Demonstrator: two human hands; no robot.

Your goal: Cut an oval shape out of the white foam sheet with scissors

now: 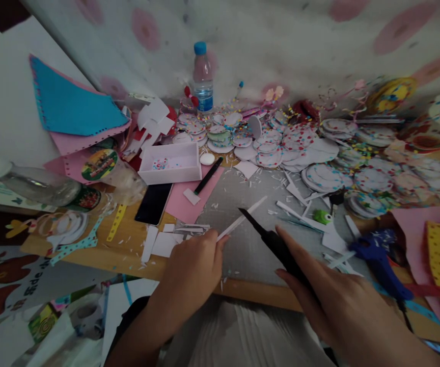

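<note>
My left hand [199, 262] rests at the front of the grey mat [250, 255], its fingers closed on the near end of a thin white strip [243, 219] that slants away to the upper right. My right hand [319, 285] grips a black craft knife [281, 250], its dark blade pointing up and left, close to the strip's right side. Whether the blade touches the strip I cannot tell. Small white scraps are scattered over the mat. White paper pieces [166, 243] lie just left of my left hand.
A white box [170, 163], a phone [153, 204] and a water bottle [203, 79] stand or lie beyond my left hand. Several decorated white discs [323, 177] are piled along the back. A blue glue gun [382, 260] lies at right, a clear bottle [48, 186] at left.
</note>
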